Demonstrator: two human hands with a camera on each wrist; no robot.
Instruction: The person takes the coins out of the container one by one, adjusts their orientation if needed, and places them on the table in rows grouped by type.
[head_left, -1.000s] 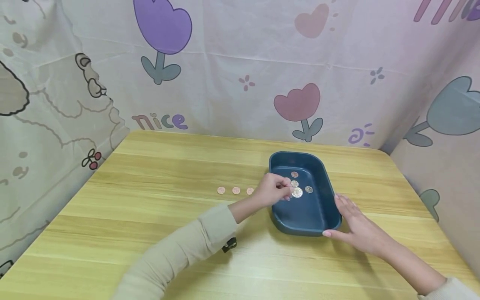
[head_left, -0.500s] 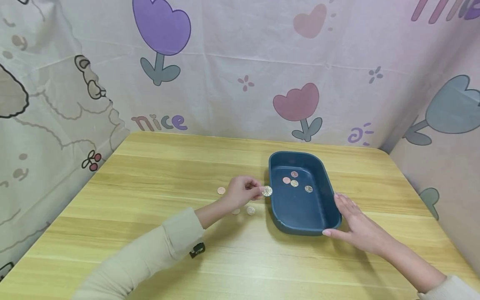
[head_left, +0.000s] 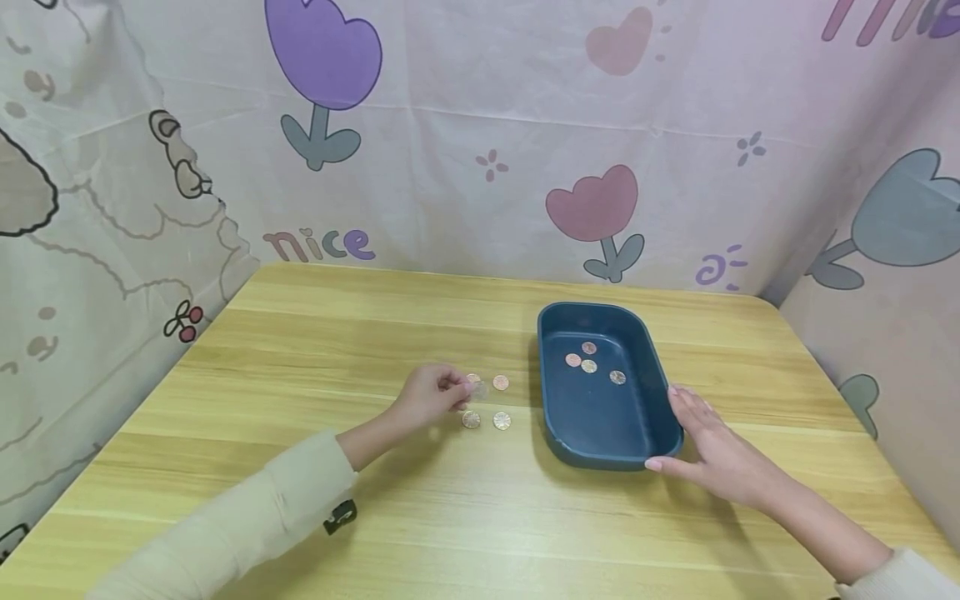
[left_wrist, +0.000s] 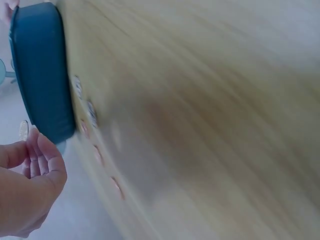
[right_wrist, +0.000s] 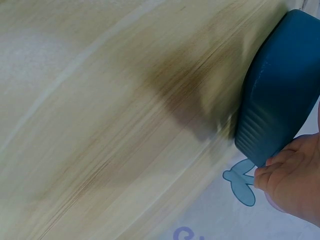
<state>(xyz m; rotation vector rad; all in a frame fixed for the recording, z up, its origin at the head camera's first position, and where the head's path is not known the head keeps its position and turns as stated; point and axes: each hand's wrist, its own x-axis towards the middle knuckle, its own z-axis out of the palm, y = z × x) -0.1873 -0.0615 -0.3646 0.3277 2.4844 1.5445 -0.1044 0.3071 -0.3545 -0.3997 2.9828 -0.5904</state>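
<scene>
My left hand pinches a silvery coin between thumb and fingertips, just above the table and left of the tray. The same coin stands on edge in the left wrist view. Beneath and beside it lie a copper coin, a second copper coin partly covered, and two silvery coins nearer me. A third copper coin shows only in the left wrist view. Several coins lie inside the dark blue tray. My right hand touches that tray's near right corner, fingers mostly straight.
The wooden table spreads out around the tray. A printed cloth hangs behind it and along both sides. A small black piece hangs under the left sleeve.
My left hand has brought the silvery coin from the tray out over its left rim and farther left, above the row of copper coins. The right hand and tray have stayed in place.
</scene>
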